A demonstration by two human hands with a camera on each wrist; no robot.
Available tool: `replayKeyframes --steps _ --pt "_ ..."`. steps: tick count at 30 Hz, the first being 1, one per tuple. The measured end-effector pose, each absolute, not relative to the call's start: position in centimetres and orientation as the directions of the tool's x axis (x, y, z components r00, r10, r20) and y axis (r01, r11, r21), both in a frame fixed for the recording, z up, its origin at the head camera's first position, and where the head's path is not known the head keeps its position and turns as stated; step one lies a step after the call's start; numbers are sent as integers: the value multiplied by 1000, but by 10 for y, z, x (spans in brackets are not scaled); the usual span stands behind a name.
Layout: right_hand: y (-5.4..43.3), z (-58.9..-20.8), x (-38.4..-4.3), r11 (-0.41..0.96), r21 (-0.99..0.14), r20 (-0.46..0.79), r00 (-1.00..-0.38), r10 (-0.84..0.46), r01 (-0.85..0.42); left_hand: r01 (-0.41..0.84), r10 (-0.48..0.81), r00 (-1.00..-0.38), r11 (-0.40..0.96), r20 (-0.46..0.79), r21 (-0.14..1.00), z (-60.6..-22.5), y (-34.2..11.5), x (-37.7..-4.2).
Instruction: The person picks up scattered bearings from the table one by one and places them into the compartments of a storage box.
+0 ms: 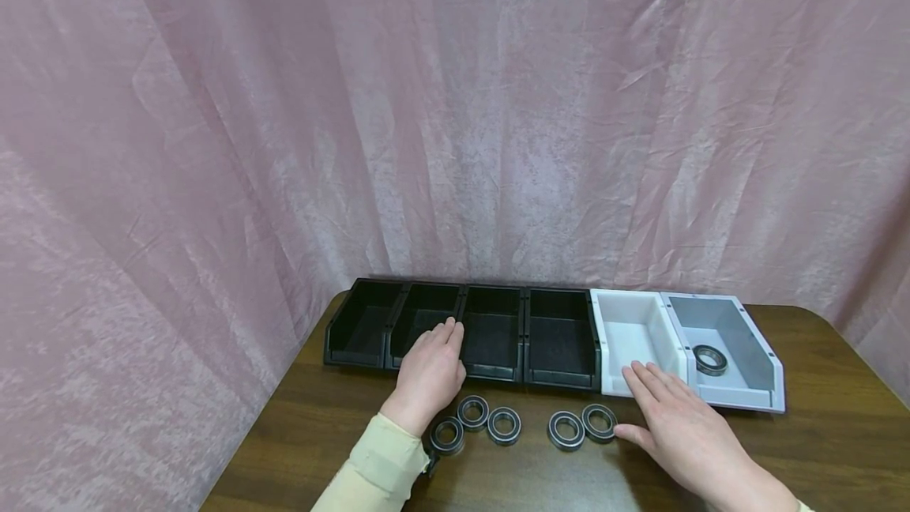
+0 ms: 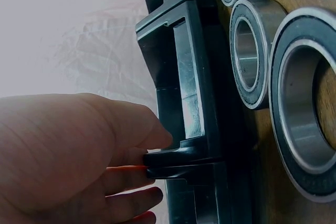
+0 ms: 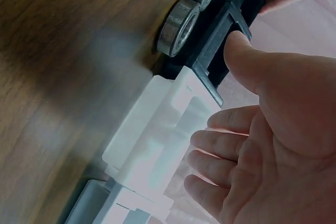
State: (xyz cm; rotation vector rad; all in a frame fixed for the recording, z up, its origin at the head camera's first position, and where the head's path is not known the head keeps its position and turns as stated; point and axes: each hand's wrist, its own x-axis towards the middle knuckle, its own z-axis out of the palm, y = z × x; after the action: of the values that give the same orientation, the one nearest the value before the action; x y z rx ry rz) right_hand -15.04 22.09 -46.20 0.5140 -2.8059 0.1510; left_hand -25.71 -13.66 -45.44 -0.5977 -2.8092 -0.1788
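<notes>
My left hand (image 1: 431,366), palm down with fingers together, is over the front of the black bins, near the divider between two of them. In the left wrist view its fingers overlap the rim of a black bin (image 2: 197,77). My right hand (image 1: 678,425) is spread flat above the front of the white bin (image 1: 607,354), its thumb close to a ball bearing (image 1: 599,438). Another bearing (image 1: 554,431) lies just left of that one. Three more bearings (image 1: 516,427) are grouped by my left wrist. Neither hand holds anything.
Black bins (image 1: 524,374), a white bin and a grey bin (image 1: 742,399) stand in a row along the back of the wooden table (image 1: 526,480). One bearing (image 1: 700,359) sits inside the grey bin. A pink curtain (image 1: 455,117) hangs behind.
</notes>
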Motion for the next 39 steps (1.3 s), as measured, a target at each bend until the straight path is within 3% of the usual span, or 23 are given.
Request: replayKeyframes --steps 13,24,39 --pt "220 -468 -143 930 -54 249 -907 -340 -363 419 386 -879 905 281 68 -454 -137 -258" --pt "216 -474 -145 933 -147 46 -945 -325 -328 410 376 -887 909 267 81 -454 -137 -256" --pt "207 -480 -143 921 -146 49 -932 -359 -362 421 389 -879 904 277 67 -455 -137 -257"
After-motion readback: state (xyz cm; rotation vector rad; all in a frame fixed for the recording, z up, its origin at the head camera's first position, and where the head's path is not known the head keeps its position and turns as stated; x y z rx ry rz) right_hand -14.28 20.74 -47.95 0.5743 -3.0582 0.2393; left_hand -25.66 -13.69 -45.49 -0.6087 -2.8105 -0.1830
